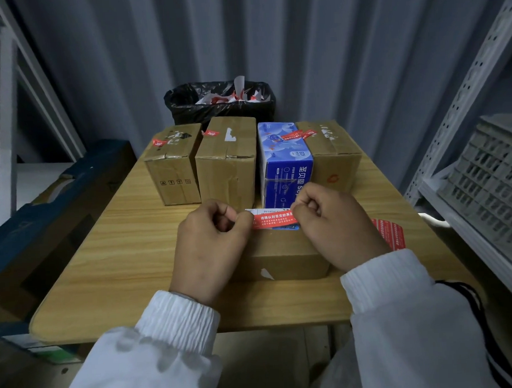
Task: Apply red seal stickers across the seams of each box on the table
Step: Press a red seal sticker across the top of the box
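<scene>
Two hands (pixel 213 243) (pixel 336 231), one sticker (pixel 272 219), five boxes (pixel 173 165) (pixel 226 162) (pixel 286 168) (pixel 333 157) (pixel 282 263)

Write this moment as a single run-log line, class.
left hand: pinches red sticker, left end | right hand: pinches right end | near box: under the sticker | back-row boxes: red stickers on top

A: Red seal sticker (pixel 272 220)?
B: Horiz. strip, white txt, stretched flat just above near brown box (pixel 277 261).
A: Others?
B: Back row, upright: left brown box (pixel 173 165), 2nd brown box (pixel 226 162), blue box (pixel 285 162), right brown box (pixel 332 154). Red stickers on tops.
</scene>
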